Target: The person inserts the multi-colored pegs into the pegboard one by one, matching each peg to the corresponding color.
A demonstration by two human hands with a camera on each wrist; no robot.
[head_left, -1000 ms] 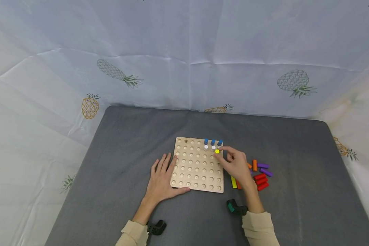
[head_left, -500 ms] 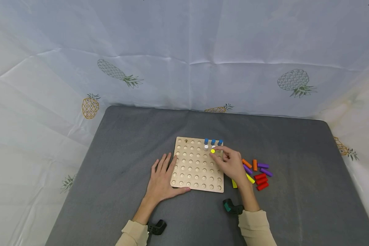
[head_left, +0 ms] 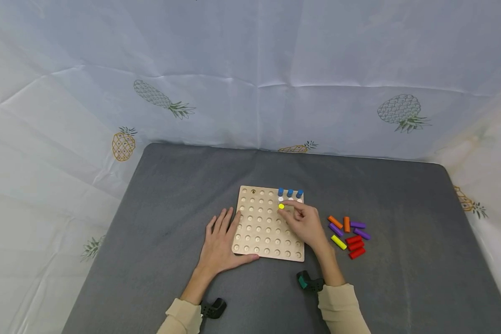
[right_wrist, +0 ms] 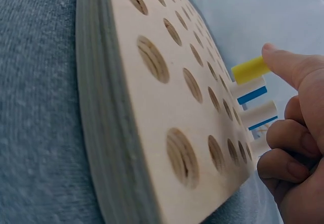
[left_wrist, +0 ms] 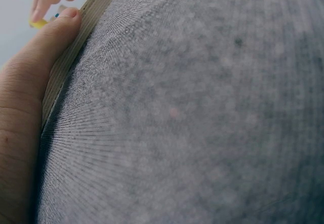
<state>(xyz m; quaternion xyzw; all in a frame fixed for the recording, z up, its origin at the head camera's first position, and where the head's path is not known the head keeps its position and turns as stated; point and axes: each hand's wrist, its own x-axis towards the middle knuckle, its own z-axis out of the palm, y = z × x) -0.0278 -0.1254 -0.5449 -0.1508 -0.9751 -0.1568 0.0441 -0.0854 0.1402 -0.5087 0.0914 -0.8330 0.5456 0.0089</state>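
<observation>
- The right hand (head_left: pixel 305 225) has a narrow grip, index finger and thumb nearly closed around one yellow peg (head_left: pixel 281 206); its other fingers curl in toward the palm.
- That yellow peg stands out from the face of the pegboard (head_left: pixel 262 234), just in front of the leftmost of the white pegs (right_wrist: pixel 258 114); I cannot tell whether its lower end is in a hole.
- The three white pegs stand in the second row from the back, at the right end. Behind them, in the back row, stand three blue pegs (head_left: pixel 290 193).
- The left hand (head_left: pixel 219 246) has nothing in its grip: its fingers are spread at the pegboard's left edge, and its thumb lies along the near edge.
- The pegboard is pale wood with rows of round holes, and lies flat on the tabletop (head_left: pixel 183 195), which has a dark grey cloth covering.
- Right of the pegboard lie loose pegs: two orange pegs (head_left: pixel 346 224), three purple pegs (head_left: pixel 362 234), a second yellow peg (head_left: pixel 338 242) and three red pegs (head_left: pixel 356 246).
- Each wrist wears a black device (head_left: pixel 214 308), with beige sleeves (head_left: pixel 343 304) above.
- Behind the tabletop hangs a pale curtain (head_left: pixel 254 116) printed with pineapples.
</observation>
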